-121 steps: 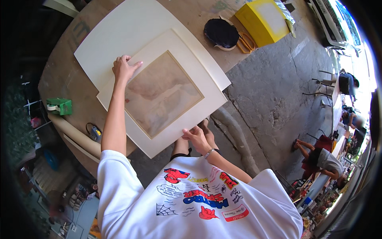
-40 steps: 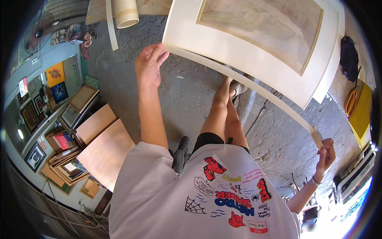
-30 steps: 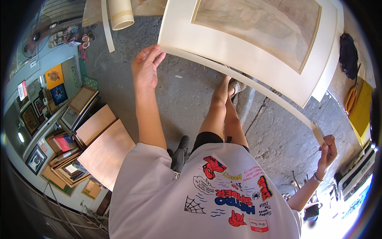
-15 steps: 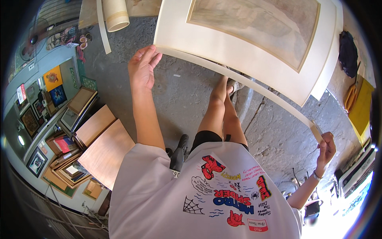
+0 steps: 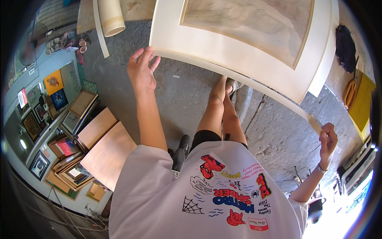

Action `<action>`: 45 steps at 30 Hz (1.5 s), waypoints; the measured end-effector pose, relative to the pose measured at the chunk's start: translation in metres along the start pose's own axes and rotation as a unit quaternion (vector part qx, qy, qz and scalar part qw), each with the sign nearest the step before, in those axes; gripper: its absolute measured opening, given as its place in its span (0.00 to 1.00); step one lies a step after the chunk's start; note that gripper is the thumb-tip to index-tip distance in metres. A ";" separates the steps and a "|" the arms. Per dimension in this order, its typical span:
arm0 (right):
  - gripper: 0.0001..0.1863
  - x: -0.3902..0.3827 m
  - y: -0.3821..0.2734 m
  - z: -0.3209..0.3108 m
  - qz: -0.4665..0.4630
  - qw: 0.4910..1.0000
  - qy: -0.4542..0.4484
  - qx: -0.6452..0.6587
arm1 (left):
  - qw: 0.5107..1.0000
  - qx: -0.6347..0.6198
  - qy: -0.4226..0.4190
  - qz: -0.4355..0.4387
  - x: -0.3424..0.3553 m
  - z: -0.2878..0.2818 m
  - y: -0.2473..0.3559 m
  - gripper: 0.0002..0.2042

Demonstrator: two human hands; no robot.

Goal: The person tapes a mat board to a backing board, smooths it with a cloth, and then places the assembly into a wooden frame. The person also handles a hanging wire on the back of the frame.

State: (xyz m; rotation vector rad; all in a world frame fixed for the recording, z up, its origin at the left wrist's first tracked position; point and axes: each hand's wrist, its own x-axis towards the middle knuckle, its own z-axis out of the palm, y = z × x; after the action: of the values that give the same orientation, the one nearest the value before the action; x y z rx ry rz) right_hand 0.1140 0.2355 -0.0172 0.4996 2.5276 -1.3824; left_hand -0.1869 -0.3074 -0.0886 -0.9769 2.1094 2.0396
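A large cream mat board (image 5: 175, 38) with a picture (image 5: 248, 24) in its window lies at the upper middle. Along its near edge runs a long, narrow cream strip (image 5: 274, 95), which parts from the board toward the right. Its right end is pinched in my right hand (image 5: 328, 139), where a thin greyish piece shows beside the strip; what it is I cannot make out. My left hand (image 5: 143, 73) reaches up to the board's left corner. Its fingers are apart, with fingertips touching or very near the strip's left end.
A cream roll (image 5: 111, 18) and another strip (image 5: 100, 32) lie at the upper left. Frames and wooden panels (image 5: 109, 155) lean at the left. Orange-handled scissors (image 5: 350, 91) and dark cloth (image 5: 345, 47) lie at the right. Grey concrete floor (image 5: 115, 87) is below.
My left fingers have spread a little more at the board's corner. My right hand, still pinching the strip, has shifted slightly. The view has moved a little.
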 end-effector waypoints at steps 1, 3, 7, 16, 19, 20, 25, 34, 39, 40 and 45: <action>0.22 0.002 0.002 0.000 -0.005 1.000 -0.003 -0.003 | 1.000 -0.003 0.001 0.004 -0.001 0.001 -0.001 0.25; 0.22 0.004 0.009 0.001 -0.017 1.000 -0.010 -0.008 | 1.000 -0.007 0.002 0.014 -0.001 0.002 -0.003 0.27; 0.22 0.004 0.016 0.003 0.003 1.000 -0.022 0.004 | 1.000 -0.012 0.003 0.023 -0.005 0.006 -0.005 0.30; 0.22 0.008 0.010 0.005 0.012 1.000 -0.019 0.002 | 0.999 -0.036 -0.004 -0.003 -0.029 0.022 -0.014 0.27; 0.22 0.009 0.012 0.005 0.012 1.000 -0.021 -0.008 | 0.999 -0.039 -0.004 -0.016 -0.041 0.030 -0.020 0.25; 0.21 0.010 0.014 0.006 0.010 1.000 -0.023 -0.011 | 0.999 -0.042 -0.007 -0.021 -0.045 0.033 -0.021 0.24; 0.21 0.014 0.012 0.008 0.014 1.000 -0.019 -0.011 | 0.998 -0.046 -0.022 -0.037 -0.058 0.040 -0.029 0.20; 0.20 0.018 0.010 0.011 0.035 0.999 -0.026 -0.010 | 0.996 -0.039 -0.053 -0.053 -0.087 0.062 -0.039 0.22; 0.16 0.015 0.011 0.012 0.049 0.998 -0.017 -0.020 | 0.993 -0.026 -0.093 -0.067 -0.110 0.076 -0.050 0.18; 0.15 0.016 0.010 0.011 0.046 0.999 -0.018 -0.023 | 0.992 -0.028 -0.100 -0.070 -0.114 0.078 -0.055 0.18; 0.12 0.022 -0.002 0.015 0.057 0.998 -0.021 -0.027 | 0.988 -0.028 -0.119 -0.089 -0.124 0.084 -0.061 0.19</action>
State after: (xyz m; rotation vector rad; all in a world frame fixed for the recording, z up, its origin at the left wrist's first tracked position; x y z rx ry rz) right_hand 0.0931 0.2264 -0.0314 0.5865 2.4546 -1.2684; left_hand -0.0914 -0.1770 -0.0976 -0.8454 1.7894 2.0220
